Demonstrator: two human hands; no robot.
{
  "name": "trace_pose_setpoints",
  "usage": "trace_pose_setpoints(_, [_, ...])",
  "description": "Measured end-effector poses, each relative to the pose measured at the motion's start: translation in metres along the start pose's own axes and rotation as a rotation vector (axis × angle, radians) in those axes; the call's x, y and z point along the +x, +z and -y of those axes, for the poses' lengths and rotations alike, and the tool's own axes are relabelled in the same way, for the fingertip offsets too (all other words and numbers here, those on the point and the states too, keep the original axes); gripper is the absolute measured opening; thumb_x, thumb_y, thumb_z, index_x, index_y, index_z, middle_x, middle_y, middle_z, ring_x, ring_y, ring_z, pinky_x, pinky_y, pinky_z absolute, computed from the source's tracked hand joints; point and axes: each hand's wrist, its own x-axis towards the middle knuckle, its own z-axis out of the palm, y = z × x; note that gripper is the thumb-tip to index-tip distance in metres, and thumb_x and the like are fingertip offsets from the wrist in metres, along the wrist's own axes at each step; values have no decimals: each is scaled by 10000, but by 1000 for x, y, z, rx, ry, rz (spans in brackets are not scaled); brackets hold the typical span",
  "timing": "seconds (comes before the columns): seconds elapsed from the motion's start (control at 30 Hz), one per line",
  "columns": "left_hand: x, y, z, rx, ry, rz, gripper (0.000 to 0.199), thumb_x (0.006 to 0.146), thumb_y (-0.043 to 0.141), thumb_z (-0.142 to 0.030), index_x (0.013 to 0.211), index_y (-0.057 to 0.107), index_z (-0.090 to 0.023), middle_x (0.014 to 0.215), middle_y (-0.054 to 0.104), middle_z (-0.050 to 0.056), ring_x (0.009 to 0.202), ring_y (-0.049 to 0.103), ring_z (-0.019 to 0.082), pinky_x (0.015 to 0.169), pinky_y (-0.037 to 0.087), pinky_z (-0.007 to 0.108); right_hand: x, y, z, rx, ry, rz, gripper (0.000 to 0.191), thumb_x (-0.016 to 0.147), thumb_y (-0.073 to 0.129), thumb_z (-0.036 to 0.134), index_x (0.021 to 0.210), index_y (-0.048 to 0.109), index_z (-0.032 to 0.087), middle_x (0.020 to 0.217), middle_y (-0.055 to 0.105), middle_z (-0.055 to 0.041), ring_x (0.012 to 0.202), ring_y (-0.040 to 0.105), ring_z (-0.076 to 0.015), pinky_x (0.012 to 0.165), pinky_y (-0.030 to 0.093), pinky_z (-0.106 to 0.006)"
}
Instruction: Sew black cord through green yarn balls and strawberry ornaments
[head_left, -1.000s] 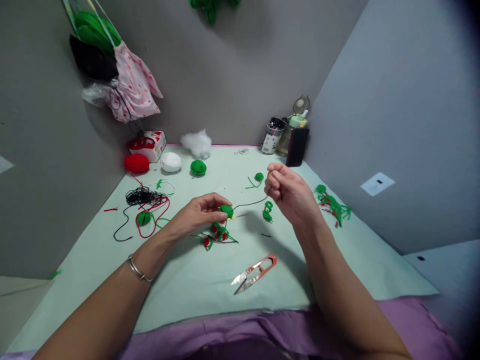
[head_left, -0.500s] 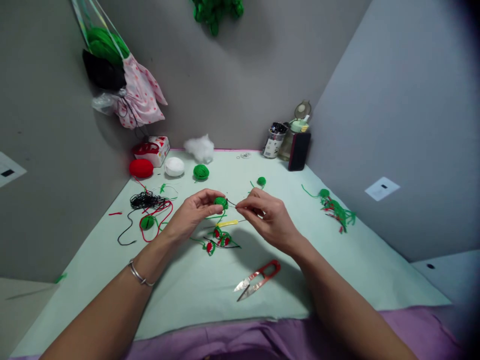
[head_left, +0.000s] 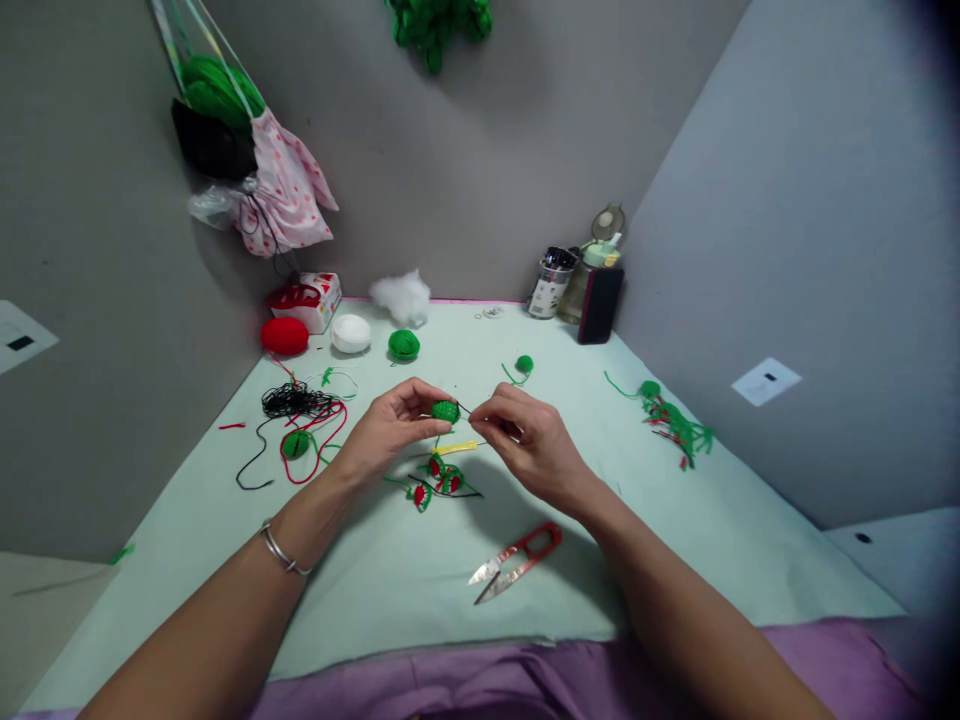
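Between the thumb and fingers of my left hand (head_left: 397, 420) is a small green crocheted piece (head_left: 445, 411), rounded in shape. My right hand (head_left: 529, 435) pinches close beside it, its fingertips on a short dark strand of yarn (head_left: 463, 406) that runs to the piece. Whether a needle is also in that pinch is too small to tell. Below the hands lies a yellow-handled crochet hook (head_left: 456, 447). Nearer me rest several small red and green crocheted pieces (head_left: 435, 482) with loose yarn tails. Thread snips (head_left: 517, 562) with red handles lie in front of my right wrist.
At the left are tangled black yarn (head_left: 294, 400), a red yarn ball (head_left: 285, 336) and a white ball (head_left: 351, 334). Stuffing (head_left: 403, 297) and a green yarn ball (head_left: 404, 345) sit behind. A phone (head_left: 601, 305) leans back right; green scraps (head_left: 681, 430) lie right.
The green piece has turned slightly in my left hand and shows more of its side. My right hand has shifted a little left, closer to it. The view has moved slightly.
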Motion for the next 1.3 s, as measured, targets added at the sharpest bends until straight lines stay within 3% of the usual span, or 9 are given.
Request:
trace_pose_setpoints(0.2, [-2, 3, 0, -101, -37, 26, 300, 644, 876, -206, 856, 665, -175, 890, 691, 14, 846, 623, 142, 832, 480, 307, 5, -1, -8, 330, 139, 37, 108, 877, 677, 249, 791, 716, 198, 743, 551, -1, 663, 474, -128, 626, 373, -289])
trace_pose_setpoints(0.4, [-4, 5, 3, -69, 22, 42, 293, 647, 874, -188, 844, 658, -181, 914, 709, 19, 869, 627, 152, 811, 488, 301, 7, 7, -9, 526, 233, 37, 240, 818, 742, 395, 728, 697, 177, 718, 560, 4, 651, 469, -120, 621, 377, -282])
trace_pose_setpoints(0.67, [-4, 4, -1, 14, 56, 0, 283, 657, 874, -219, 848, 667, -188, 898, 703, 14, 871, 626, 156, 825, 488, 307, 8, 9, -10, 527, 342, -25, 231, 753, 786, 361, 709, 652, 178, 642, 563, 27, 559, 430, -95, 543, 346, -266])
trace_pose_setpoints(0.83, [-3, 5, 0, 61, 65, -65, 296, 668, 868, -259, 879, 672, -192, 868, 701, 8, 849, 633, 156, 835, 498, 317, 8, 13, -15, 485, 359, 33, 104, 788, 714, 257, 837, 665, 180, 683, 633, 19, 576, 562, -109, 601, 470, -280])
trace_pose_setpoints(1.0, [-2, 7, 9, 35, 18, -15, 296, 659, 870, -255, 880, 689, -176, 884, 713, 20, 852, 648, 161, 851, 503, 326, 8, 19, -18, 660, 369, 30, 182, 760, 724, 245, 868, 591, 183, 675, 639, 29, 578, 623, -119, 603, 523, -279])
trace_pose_setpoints(1.07, [-1, 8, 12, 23, -28, 6, 289, 683, 854, -272, 912, 705, -177, 897, 721, 26, 859, 651, 165, 844, 502, 324, 8, 16, -18, 598, 363, 63, 140, 812, 684, 271, 883, 605, 180, 662, 644, 18, 588, 639, -132, 599, 523, -279])
trace_pose_setpoints(1.23, [-2, 9, 14, 43, -127, 66, 298, 790, 775, -349, 1025, 736, -170, 985, 729, 58, 896, 656, 175, 866, 485, 323, 10, 2, -17, 246, 295, -59, 158, 885, 629, 306, 857, 709, 173, 769, 664, -21, 571, 552, -94, 580, 445, -259])
trace_pose_setpoints(1.3, [-3, 10, 15, 4, -162, 102, 329, 779, 789, -342, 1049, 722, -167, 990, 730, 60, 892, 672, 177, 874, 490, 327, 10, 1, -16, 273, 318, 10, 156, 845, 671, 315, 819, 715, 167, 754, 655, -16, 567, 516, -92, 575, 423, -260])
